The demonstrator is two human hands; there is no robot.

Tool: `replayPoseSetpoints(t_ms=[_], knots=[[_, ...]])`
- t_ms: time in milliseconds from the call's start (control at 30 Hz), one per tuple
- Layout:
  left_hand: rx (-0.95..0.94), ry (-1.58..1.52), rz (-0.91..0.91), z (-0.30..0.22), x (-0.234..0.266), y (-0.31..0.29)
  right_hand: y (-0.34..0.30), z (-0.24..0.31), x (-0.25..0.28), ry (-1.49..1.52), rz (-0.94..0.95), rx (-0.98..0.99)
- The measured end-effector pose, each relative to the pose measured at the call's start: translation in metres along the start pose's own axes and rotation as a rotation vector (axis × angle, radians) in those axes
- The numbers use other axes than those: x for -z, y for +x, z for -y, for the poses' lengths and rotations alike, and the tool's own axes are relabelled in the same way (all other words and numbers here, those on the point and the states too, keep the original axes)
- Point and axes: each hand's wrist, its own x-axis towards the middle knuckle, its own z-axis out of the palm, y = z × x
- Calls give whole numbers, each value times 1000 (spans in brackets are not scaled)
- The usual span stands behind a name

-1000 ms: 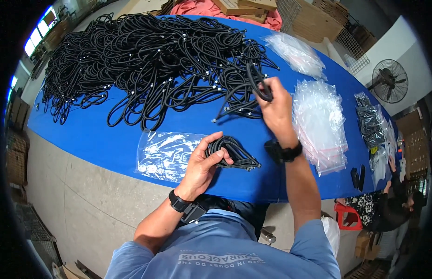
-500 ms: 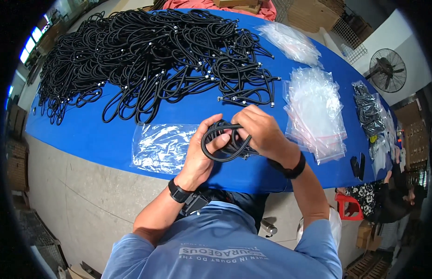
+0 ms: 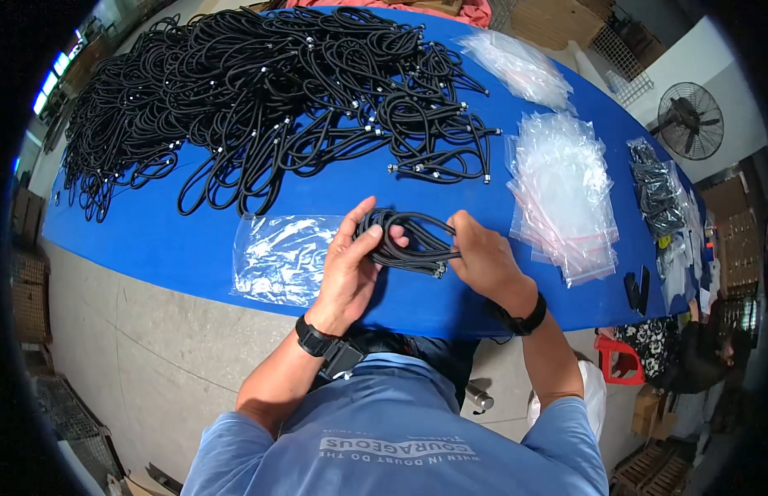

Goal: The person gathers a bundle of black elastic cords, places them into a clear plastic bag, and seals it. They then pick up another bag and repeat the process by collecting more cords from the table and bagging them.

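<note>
Left hand point(image 3: 347, 269): the fingers grasp the black cord bundle point(image 3: 417, 263).
Right hand point(image 3: 485, 258): the fingers pinch the bundle's right side.
Clear bag point(image 3: 283, 260): lies on the blue worktop point(image 3: 144, 231).

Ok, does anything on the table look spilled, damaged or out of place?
Nothing looks clearly spilled or damaged. The cord pile is tangled, and the nearer bag stack lies askew, edges fanned out. The looped cords in the left hand and right hand look orderly.
</note>
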Motion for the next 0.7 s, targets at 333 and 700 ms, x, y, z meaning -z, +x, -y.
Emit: replayPoseSetpoints(t_ms=[333, 700], knots=[[-92, 79, -68, 7, 1, -8, 41, -39, 32, -78, 169, 412], [-72, 97, -23, 8, 6, -9, 101, -83, -27, -322, -131, 195]])
